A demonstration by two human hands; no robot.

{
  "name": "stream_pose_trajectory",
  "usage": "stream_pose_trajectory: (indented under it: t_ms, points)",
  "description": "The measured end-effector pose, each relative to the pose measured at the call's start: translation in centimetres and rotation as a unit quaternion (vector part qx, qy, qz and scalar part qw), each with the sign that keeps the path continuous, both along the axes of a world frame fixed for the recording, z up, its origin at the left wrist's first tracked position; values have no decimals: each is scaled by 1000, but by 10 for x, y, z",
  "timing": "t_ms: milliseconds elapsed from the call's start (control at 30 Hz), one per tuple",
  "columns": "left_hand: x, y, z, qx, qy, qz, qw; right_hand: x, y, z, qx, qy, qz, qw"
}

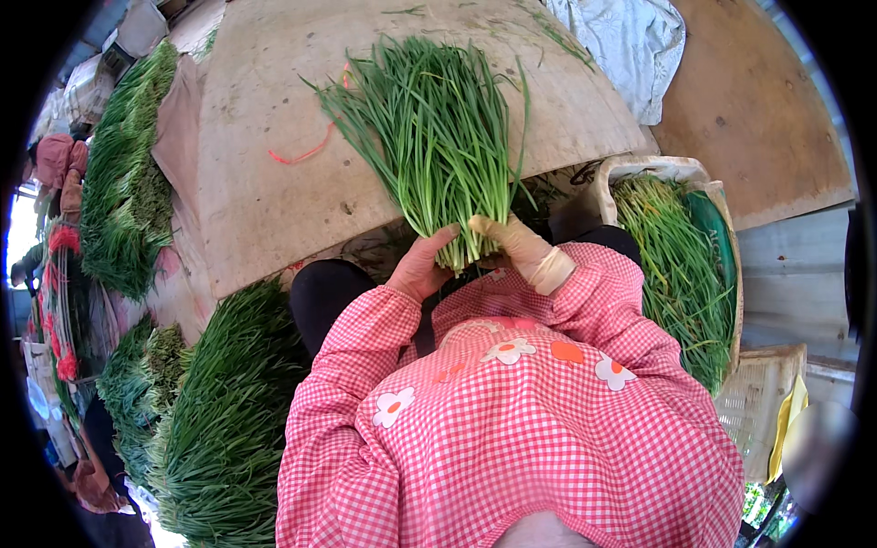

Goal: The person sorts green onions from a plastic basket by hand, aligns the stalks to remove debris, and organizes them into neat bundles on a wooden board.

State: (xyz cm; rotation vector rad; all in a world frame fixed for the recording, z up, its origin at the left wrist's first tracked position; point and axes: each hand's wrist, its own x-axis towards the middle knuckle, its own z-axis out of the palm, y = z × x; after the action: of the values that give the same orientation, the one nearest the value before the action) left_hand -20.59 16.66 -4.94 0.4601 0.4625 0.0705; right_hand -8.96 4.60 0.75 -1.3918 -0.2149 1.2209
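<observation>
A large bunch of green garlic chives point(448, 137) lies with its leaves spread over the wooden board, its pale stem ends hanging over the near edge toward my lap. My left hand point(423, 265) is bare and closes round the left side of the stems. On the right side, my right hand point(523, 248), in a pale glove, grips the same stems with its thumb on top. A thin red string point(306, 157) runs across the board and passes partly under the leaves.
To my right stands a pale crate point(650, 166) full of loose chives point(681, 265). Piles of chives point(224, 429) lie at my left, with another long heap point(128, 173) farther off. A light patterned cloth point(630, 50) covers the board's far right corner. Red strings point(64, 301) hang at far left.
</observation>
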Motion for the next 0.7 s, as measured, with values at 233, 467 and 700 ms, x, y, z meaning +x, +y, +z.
stream_pose_trajectory:
  t_ms: [233, 467, 700]
  points:
    - [5, 0, 7, 76, 2, -11, 997, 10, 1, -42, 44, 32, -14, 998]
    - [5, 2, -3, 69, 26, -14, 997, 15, -9, -22, -48, -8, 38, 998]
    - [2, -1, 9, 12, -3, 3, 1000, 54, -42, 17, -245, -429, 239, 836]
